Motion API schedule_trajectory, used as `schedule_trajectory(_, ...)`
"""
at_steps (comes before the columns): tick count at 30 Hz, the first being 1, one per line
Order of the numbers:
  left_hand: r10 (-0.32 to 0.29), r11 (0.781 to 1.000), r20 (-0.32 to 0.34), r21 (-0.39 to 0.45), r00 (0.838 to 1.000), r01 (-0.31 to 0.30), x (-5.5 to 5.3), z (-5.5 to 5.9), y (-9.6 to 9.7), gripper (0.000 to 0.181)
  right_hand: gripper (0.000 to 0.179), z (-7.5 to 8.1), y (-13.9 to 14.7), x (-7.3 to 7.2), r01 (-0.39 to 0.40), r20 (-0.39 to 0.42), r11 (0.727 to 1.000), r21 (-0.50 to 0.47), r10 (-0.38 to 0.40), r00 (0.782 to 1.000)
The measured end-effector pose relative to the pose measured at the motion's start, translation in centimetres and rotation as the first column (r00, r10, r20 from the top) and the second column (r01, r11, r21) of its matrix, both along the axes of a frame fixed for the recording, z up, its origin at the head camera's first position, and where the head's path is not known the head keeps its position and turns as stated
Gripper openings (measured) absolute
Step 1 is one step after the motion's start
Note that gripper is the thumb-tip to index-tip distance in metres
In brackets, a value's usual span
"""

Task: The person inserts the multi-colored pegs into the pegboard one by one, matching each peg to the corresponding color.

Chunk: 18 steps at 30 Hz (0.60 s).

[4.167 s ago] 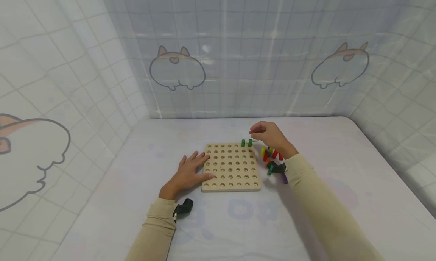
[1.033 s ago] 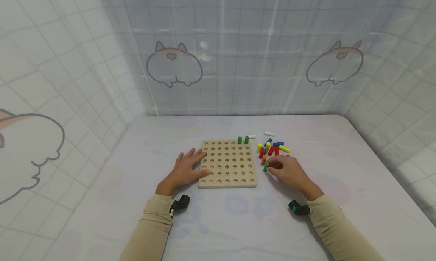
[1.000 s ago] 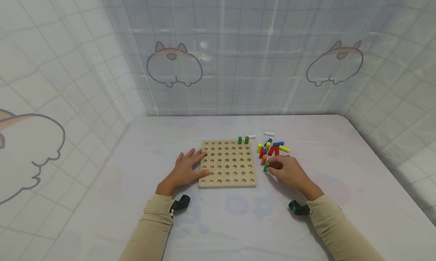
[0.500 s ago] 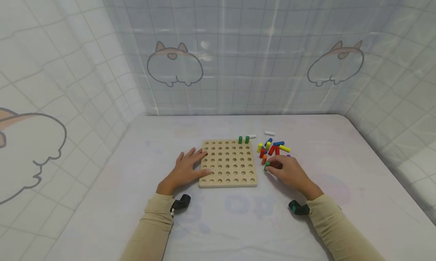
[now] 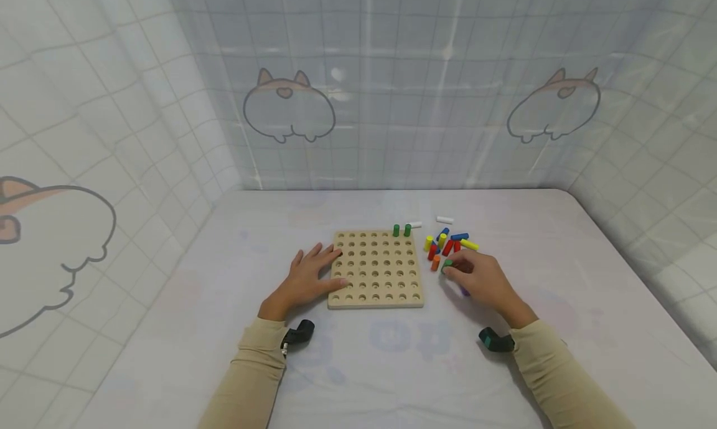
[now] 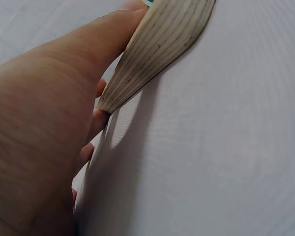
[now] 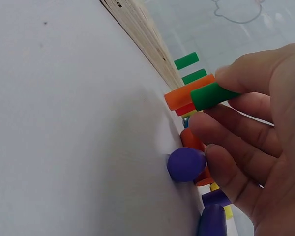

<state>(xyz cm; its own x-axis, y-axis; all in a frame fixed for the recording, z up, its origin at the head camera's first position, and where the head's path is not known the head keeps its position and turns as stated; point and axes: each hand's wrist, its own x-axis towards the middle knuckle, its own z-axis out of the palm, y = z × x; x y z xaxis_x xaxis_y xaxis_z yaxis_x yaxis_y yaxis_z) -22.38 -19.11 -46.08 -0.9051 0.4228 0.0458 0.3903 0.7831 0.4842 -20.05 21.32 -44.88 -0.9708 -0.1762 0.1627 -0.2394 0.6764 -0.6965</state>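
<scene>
A wooden pegboard [image 5: 375, 268] with rows of round holes lies on the table. Two green pegs [image 5: 401, 230] stand upright at its far right corner. My left hand [image 5: 308, 282] rests across the board's left edge, thumb and fingertips on its top; the left wrist view shows the thumb [image 6: 88, 44] over the layered edge [image 6: 157, 49]. Right of the board, my right hand [image 5: 478, 279] pinches a green peg [image 7: 214, 96] between thumb and fingers. Beside it an orange peg [image 7: 187, 93] stands upright, and a purple peg [image 7: 186, 164] lies near the lower fingers.
Several loose red, yellow and blue pegs [image 5: 448, 248] are clustered right of the board, some upright and some lying. Two white pegs [image 5: 445, 220] lie farther back. The table [image 5: 381, 367] has a white cover and patterned curtains [image 5: 403, 105] around it.
Earlier my right hand was over the board's far right corner; it came back to the loose pegs and took a green peg. In the last half second it shifted slightly right with it. Left hand stays.
</scene>
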Motion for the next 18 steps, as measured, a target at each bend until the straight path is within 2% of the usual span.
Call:
schedule_trajectory(11,-0.001,1.000,0.010,-0.006,1.000,0.001,-0.02,-0.20,-0.01,0.086,0.017,0.55,0.15,-0.12,0.035,0.087,0.992,-0.125,-0.024,0.996)
schedule_trajectory(18,0.008,1.000,0.012,-0.009,1.000,-0.008,0.11,-0.27,-0.05,0.086,0.023,0.74,0.12,-0.15,0.054,0.110,0.989,-0.141,-0.038,0.993)
